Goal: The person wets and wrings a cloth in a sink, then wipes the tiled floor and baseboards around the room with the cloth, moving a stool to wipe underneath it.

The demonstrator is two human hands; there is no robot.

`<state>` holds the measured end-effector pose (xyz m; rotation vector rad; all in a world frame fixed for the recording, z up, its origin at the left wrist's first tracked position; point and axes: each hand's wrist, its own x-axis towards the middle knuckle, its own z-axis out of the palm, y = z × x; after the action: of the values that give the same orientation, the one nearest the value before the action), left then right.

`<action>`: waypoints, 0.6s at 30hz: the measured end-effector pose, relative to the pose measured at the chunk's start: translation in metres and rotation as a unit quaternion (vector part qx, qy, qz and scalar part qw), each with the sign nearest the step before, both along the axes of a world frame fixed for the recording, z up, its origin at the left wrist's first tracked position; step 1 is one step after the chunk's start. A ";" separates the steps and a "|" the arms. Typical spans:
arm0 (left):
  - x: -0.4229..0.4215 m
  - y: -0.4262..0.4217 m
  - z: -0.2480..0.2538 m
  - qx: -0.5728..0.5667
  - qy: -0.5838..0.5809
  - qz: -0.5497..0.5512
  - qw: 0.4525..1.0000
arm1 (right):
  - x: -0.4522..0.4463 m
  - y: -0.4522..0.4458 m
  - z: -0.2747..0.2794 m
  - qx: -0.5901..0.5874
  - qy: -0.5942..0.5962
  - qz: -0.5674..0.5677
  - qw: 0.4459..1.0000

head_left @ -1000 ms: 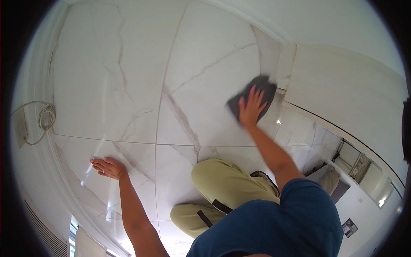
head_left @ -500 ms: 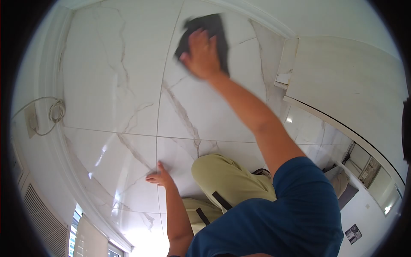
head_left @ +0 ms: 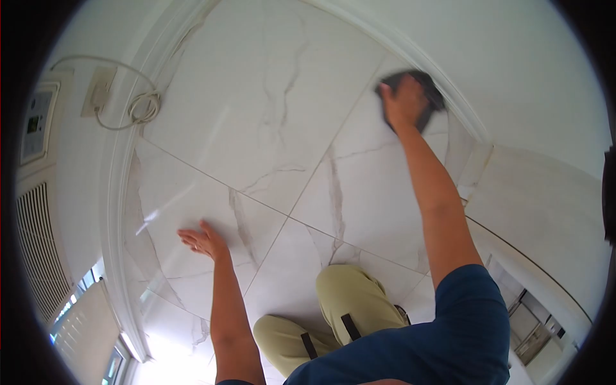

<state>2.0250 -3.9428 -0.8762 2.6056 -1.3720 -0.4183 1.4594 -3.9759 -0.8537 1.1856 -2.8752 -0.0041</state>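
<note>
Under my right hand (head_left: 407, 106) is a dark grey cloth (head_left: 423, 122), crumpled and slightly blurred. The palm presses it against the white marble-patterned floor tiles (head_left: 250, 122), close to the baseboard at the upper right. My left hand (head_left: 206, 241) holds nothing. Its fingers are stretched apart, low over the tiles at the left; whether the palm touches the floor I cannot tell. My bent knees (head_left: 350, 295) in light green trousers are at the bottom centre.
A white baseboard (head_left: 471, 119) borders the floor at the upper right. On the left wall, a coiled cable (head_left: 145, 107) runs from an outlet (head_left: 99, 92), above a vent grille (head_left: 42, 244). A pale panel with a dark edge (head_left: 532, 263) stands at the right.
My right hand has slid the cloth to the right, up to the baseboard. My left hand is farther left over the tiles. The view has turned, bringing the left wall further into sight.
</note>
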 end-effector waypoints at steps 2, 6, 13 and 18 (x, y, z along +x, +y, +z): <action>-0.008 -0.031 -0.006 -0.032 0.000 -0.029 0.999 | 0.079 -0.073 -0.010 -0.078 0.020 0.163 0.983; -0.033 -0.063 -0.005 -0.034 -0.013 -0.078 0.996 | 0.245 -0.083 0.020 -0.045 -0.075 0.441 0.893; -0.045 -0.066 0.005 0.013 -0.090 -0.092 0.992 | 0.123 -0.031 0.010 0.005 -0.050 0.292 0.955; -0.046 -0.064 0.008 0.027 -0.095 -0.097 0.990 | 0.073 -0.253 -0.018 -0.111 -0.020 0.268 0.957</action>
<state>1.9791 -4.0067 -0.8687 2.6234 -1.7065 -0.2394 1.5320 -4.2287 -0.8718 1.8711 -2.4004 0.3474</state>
